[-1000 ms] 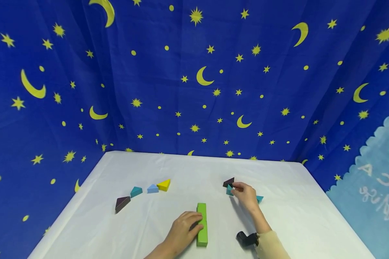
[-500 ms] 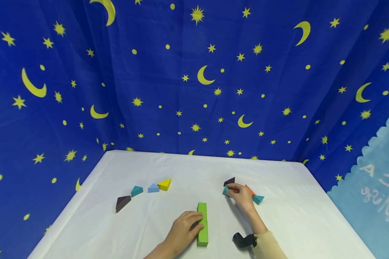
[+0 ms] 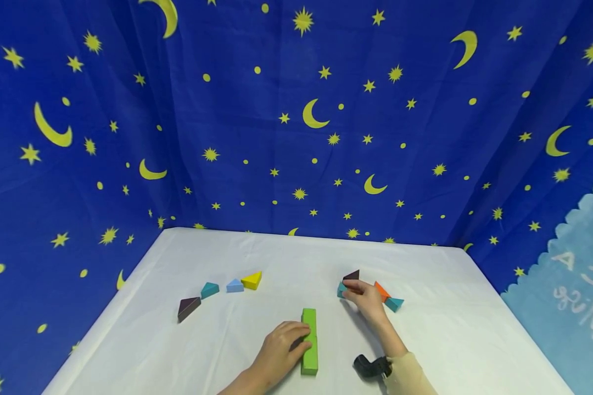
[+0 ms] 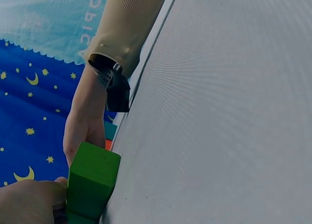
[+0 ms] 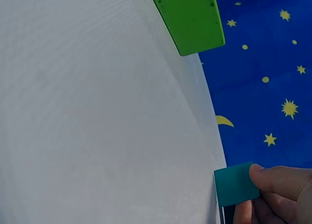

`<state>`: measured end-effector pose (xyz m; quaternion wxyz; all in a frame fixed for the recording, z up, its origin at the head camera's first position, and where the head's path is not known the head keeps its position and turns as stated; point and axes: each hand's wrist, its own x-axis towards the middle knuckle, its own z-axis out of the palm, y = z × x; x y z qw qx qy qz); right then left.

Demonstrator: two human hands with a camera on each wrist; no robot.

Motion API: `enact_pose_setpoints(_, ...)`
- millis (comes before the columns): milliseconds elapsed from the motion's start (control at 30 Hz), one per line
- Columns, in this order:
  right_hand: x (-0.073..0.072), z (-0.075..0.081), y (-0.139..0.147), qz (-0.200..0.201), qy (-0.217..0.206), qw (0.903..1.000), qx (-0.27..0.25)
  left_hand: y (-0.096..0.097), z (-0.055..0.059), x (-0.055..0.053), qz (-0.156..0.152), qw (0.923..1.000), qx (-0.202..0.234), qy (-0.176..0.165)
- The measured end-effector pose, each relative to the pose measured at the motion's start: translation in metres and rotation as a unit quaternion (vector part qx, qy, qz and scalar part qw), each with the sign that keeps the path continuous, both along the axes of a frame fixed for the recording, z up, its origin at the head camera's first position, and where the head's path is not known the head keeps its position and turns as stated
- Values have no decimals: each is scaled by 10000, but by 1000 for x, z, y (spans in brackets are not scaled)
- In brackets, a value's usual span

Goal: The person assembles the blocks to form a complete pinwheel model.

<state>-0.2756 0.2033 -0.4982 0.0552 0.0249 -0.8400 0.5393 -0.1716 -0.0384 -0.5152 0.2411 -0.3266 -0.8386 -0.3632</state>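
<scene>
In the head view my right hand [image 3: 368, 300] pinches a teal triangular block [image 3: 341, 289] between thumb and fingers. The right wrist view shows the thumb on one face of this teal block [image 5: 236, 185]. Just behind it lies a dark brown triangular block [image 3: 352, 275], partly covered by the hand. My left hand [image 3: 280, 348] rests against two long green blocks [image 3: 309, 356] set end to end, its fingertips and thumb touching their left side and top. From the left wrist, the thumb [image 4: 34, 199] touches the side of the green block [image 4: 92, 173].
To the right of my right hand lie an orange block [image 3: 381, 291] and another teal triangle [image 3: 394, 304]. On the left are a brown triangle [image 3: 189, 309], a teal one [image 3: 210, 290], a light blue one [image 3: 235, 286] and a yellow one [image 3: 252, 280]. A white cloth covers the table [image 3: 257, 249].
My right hand has moved a little left with the teal block, away from the front of the brown one. The orange block has come into sight. My left hand stays on the green blocks.
</scene>
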Motion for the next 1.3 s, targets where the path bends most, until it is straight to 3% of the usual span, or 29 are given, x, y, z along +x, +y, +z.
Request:
enact_pose_setpoints(267,0,0,-4,-28,86,10000,17,0,0,1,-1,9999,18,104)
enact_pose_setpoints(567,-3,-4,-18,275,18,9996,38,-1,2,1,43,9999,-97,-27)
enact_pose_setpoints(867,-4,-7,-22,279,-58,9995,-133,-1,2,1,54,9998,-169,-48)
enact_pose_setpoints(1133,0,-7,-32,645,-19,9978,-157,-2,1,2,55,9998,-205,-60)
enact_pose_setpoints(1300,5,-3,-45,1074,-127,9939,-218,-2,1,1,47,9997,-218,-47)
